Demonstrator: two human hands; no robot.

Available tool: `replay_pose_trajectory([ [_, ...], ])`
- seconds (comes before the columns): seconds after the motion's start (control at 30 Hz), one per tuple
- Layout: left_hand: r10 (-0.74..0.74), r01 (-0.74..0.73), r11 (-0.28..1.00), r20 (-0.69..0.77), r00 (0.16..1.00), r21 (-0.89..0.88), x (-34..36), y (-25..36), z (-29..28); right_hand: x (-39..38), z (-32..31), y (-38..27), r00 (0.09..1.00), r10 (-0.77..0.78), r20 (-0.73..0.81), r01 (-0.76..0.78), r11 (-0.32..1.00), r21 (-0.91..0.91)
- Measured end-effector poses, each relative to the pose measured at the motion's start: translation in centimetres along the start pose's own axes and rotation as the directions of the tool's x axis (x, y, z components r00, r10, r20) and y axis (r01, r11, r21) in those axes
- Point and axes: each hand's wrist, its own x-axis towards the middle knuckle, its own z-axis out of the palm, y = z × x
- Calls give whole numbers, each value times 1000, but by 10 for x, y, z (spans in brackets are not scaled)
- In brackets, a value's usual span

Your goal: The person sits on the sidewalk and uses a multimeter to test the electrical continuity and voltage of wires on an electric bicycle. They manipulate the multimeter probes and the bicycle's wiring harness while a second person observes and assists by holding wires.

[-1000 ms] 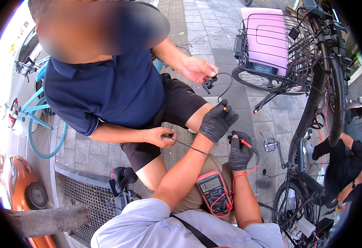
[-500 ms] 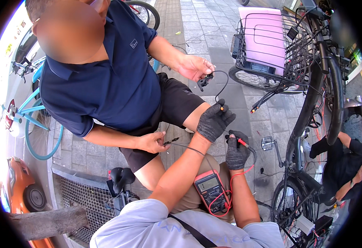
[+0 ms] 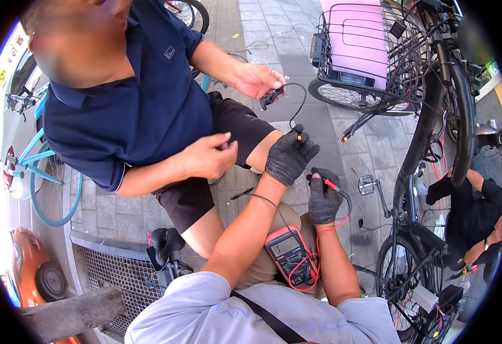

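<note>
My left hand (image 3: 290,156), in a dark grey glove, is closed on a thin black cable (image 3: 303,103) whose orange-tipped plug (image 3: 299,137) shows at the fingers. That cable runs up to a small black part (image 3: 271,98) in the hand of a person facing me. Beside it, my gloved right hand (image 3: 325,199) grips multimeter probes; the red probe (image 3: 332,186) shows clearly, the dark one only partly. Their leads reach the red-edged multimeter (image 3: 287,247) on my lap. Another dark cable (image 3: 265,199) passes over my left forearm, its end loose.
The facing person's other hand (image 3: 215,157) hovers near their knee. To the right stands a black bicycle with a wire basket (image 3: 403,63) holding a pink sheet (image 3: 358,43). A pedal (image 3: 368,184) juts out near my right hand. Someone in black (image 3: 474,212) sits beyond.
The facing person's nearer hand has let go of the dark cable end and lifted away. Their other hand, still with the black part, and my hands have shifted slightly in view.
</note>
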Motion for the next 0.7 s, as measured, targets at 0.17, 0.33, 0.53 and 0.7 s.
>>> replay_pose_trajectory([
  [0.17, -1, 1, 1000, -3, 1000, -4, -1, 0, -2, -1, 0, 2, 1000, -22, -2, 22, 1000, -15],
  [0.33, -11, 11, 1000, 25, 1000, -7, 0, 0, -3, -1, -2, 2, 1000, -15, 8, 15, 998, -54],
  [0.53, -17, 18, 1000, 15, 1000, -16, -1, 0, -3, 0, -2, 2, 1000, -22, 12, 23, 997, -69],
  [0.7, -21, 22, 999, 35, 999, -25, -1, 0, -3, -1, -2, -3, 1000, -21, 13, 22, 996, -88],
])
